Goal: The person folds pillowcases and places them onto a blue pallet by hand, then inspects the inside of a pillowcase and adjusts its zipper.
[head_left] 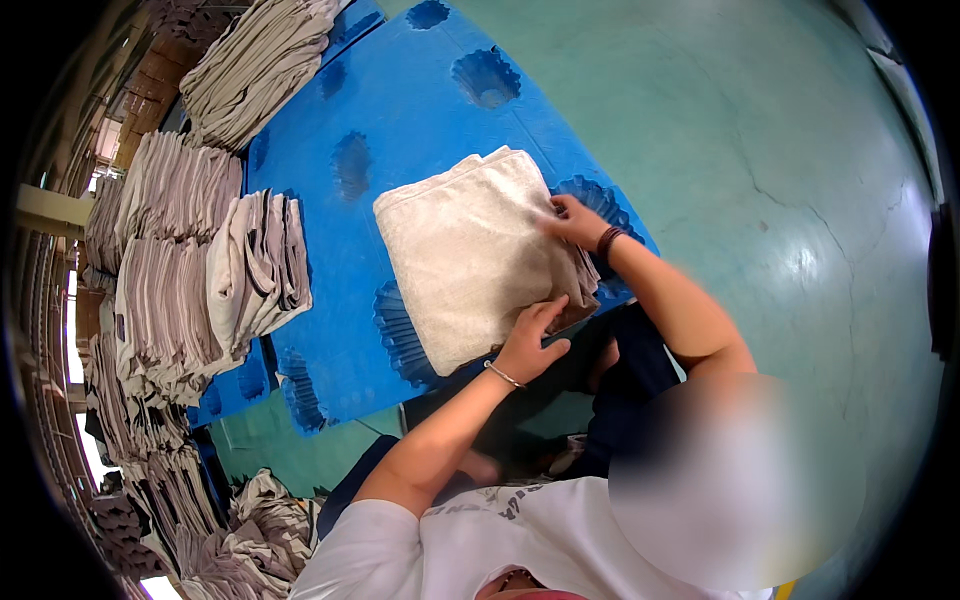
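A stack of folded beige cloth pieces [455,240] lies on a blue plastic pallet [330,230] in front of me. At the stack's near right corner, my left hand [535,342] is open, with thumb and fingers apart. My right hand [577,222] is open along the right edge of the stack, its fingers lying on the cloth and slightly blurred. Beneath the hands, the cloth layers show as darker folded edges. A thin bracelet circles the left wrist and a dark band the right one.
Left of the pallet's middle stand rows of folded cloth pieces [170,300], with a looser bundle [258,265] beside them. Another pile [262,70] sits at the far left. Round ribbed hollows [487,78] dent the pallet. Green floor [760,200] extends to the right.
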A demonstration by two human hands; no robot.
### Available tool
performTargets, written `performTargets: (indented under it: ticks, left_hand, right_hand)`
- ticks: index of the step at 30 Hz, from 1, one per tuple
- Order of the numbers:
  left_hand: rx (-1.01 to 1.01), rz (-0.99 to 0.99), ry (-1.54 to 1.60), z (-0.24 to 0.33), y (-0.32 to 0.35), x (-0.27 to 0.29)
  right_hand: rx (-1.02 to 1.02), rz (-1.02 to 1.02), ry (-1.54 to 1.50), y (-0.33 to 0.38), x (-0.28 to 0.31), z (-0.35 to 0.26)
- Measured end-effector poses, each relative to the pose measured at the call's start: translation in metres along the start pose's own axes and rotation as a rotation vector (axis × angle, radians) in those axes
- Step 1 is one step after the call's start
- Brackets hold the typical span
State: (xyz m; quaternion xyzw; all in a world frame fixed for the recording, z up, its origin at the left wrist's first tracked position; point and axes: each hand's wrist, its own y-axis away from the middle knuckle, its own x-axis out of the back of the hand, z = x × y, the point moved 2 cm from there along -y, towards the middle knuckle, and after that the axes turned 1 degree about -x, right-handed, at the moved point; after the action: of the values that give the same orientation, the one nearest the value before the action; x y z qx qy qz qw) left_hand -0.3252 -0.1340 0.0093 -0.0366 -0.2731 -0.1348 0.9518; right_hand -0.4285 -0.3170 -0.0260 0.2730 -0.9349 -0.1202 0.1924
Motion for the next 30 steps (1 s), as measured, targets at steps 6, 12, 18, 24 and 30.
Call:
performTargets:
  ticks: [6,12,18,24,30]
  left_hand:
    - [-0.164,0.09,-0.425,0.028,0.005,-0.005]
    - [0.267,-0.011,0.369,-0.01,0.029,-0.038]
    - [0.877,0.423,1.625,-0.043,0.045,-0.035]
    - [0.819,0.849,1.581,-0.088,0.076,0.039]
    - [0.778,0.917,1.116,-0.142,0.127,0.12]
  right_hand:
    - [0.193,0.131,0.063,-0.025,-0.016,-0.013]
    - [-0.212,0.179,0.283,-0.021,-0.001,0.026]
    - [-0.135,0.177,0.056,0.014,-0.016,0.027]
    - [-0.035,-0.352,-0.457,0.087,-0.108,0.068]
    - [0.212,-0.94,0.012,0.116,-0.14,0.019]
